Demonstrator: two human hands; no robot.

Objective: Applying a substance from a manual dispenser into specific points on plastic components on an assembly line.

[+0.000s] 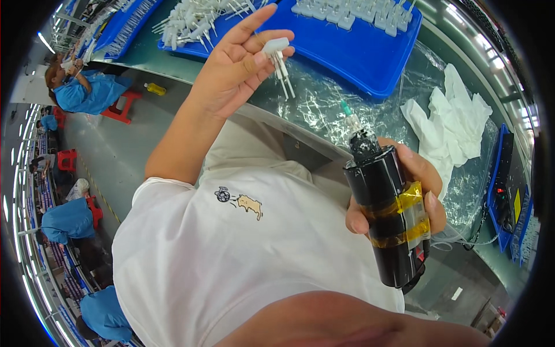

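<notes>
My left hand is raised over the table's near edge. Its thumb and a finger pinch a small white plastic part with thin pale legs that point down, while the index finger stretches out. In my right hand is a black cylindrical dispenser, the fingers wrapped round its body. Yellow tape bands the dispenser, and its nozzle ends in a green needle tip that points up toward the table. The tip is well apart from the white part.
A blue tray bears rows of white parts at the back. Left of it, another blue tray has a heap of them. White gloves lie on plastic film at the right. Blue bins stand farther right. Co-workers sit at the left.
</notes>
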